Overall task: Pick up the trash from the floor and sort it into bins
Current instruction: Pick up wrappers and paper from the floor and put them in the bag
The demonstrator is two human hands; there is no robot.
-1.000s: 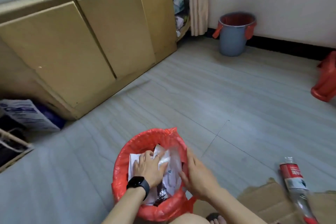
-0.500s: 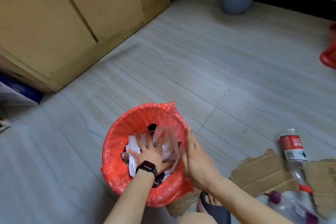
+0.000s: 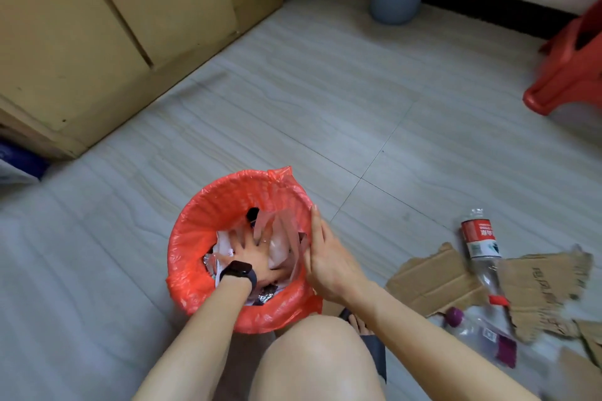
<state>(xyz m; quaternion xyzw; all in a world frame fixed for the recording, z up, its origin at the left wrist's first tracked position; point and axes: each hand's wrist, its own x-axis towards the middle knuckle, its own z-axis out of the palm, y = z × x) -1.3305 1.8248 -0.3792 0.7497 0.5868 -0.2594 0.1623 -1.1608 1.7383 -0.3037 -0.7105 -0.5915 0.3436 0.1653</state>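
Trash point(image 3: 280, 246), paper and a clear bag, sits in the red-lined bin point(image 3: 195, 215) under the left hand point(image 3: 252, 249), its grip wide and flat, holding nothing; the right hand point(image 3: 325, 257), fingers straight, stands at the rim. Best press straight down at the middle while steadying that rim, lest the bin tip. Writing on the red label of the bottle point(image 3: 481, 239) and on the cardboard point(image 3: 433, 277) is too blurred to read.

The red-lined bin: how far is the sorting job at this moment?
Done: paper and plastic wrappers sit in the red-lined bin. In hand: the left hand presses them down with spread fingers; the right hand rests flat at the rim. Left: the red-label bottle, the purple-cap bottle and torn cardboard lie on the floor.
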